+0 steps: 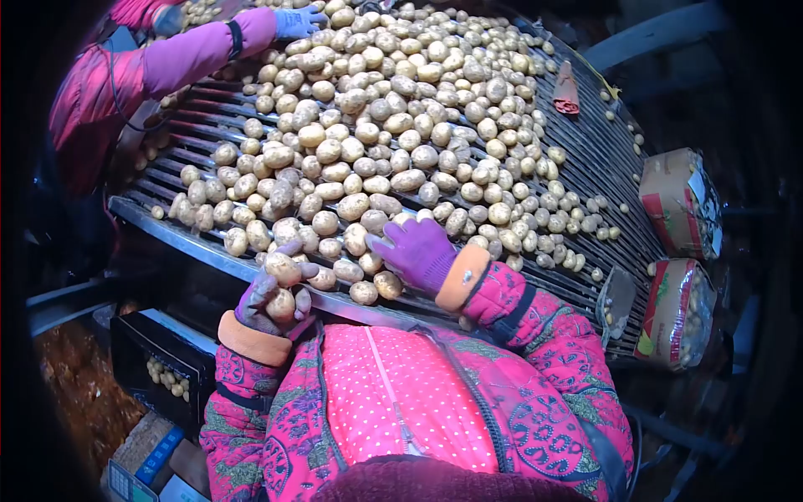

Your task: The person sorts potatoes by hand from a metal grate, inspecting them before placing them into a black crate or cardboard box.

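Note:
My left hand, in a dirty purple and grey glove, is at the near metal edge of the sorting table. Its fingers are wrapped round potatoes: one potato shows at the top of the grip and another potato lower down. My right hand, in a purple glove, rests palm down at the near side of the potato pile. Its fingers are apart and touch potatoes, with none seen gripped. Just left of it lie loose potatoes by the edge.
The slatted table carries the pile. At the upper left, another person's gloved hand reaches onto it. A reddish wrapper lies at the upper right. Boxes stand on the right. A dark crate holding potatoes is at the lower left.

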A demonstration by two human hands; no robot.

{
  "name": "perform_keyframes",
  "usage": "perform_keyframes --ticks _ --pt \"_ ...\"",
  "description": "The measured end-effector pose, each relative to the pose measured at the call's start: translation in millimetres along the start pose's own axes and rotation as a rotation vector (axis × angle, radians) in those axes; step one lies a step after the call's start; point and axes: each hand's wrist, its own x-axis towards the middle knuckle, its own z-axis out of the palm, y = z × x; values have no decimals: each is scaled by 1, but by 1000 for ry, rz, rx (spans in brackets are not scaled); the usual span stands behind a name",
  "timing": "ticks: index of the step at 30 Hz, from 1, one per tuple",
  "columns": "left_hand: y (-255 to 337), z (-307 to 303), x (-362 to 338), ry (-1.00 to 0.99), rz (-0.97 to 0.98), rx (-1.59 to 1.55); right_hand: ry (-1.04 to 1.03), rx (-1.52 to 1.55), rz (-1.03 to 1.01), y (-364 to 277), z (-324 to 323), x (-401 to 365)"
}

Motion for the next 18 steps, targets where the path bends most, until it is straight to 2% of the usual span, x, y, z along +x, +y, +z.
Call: perform_keyframes --ticks 3,5,9,12,13,15,16,18 --pt "4 8 -6 116 18 -76 -82 25 6 2 -6 15" --pt "9 7 -8 115 -33 -171 -163 82 -130 12 -27 3" --pt "5 3 -12 154 -3 -250 -178 -35 3 20 3 -20" --pt "7 22 -7 162 -76 -333 -184 406 194 25 -6 -14" --pt "9 27 -5 189 -126 -354 -182 405 184 23 -13 -9" --pt "3 28 -1 25 -131 -392 -102 1294 382 17 -30 -4" --pt "0 33 1 17 -118 -363 -119 1393 431 9 -47 0" --pt "-9 33 10 -16 -117 -359 -64 1467 394 0 -53 5"
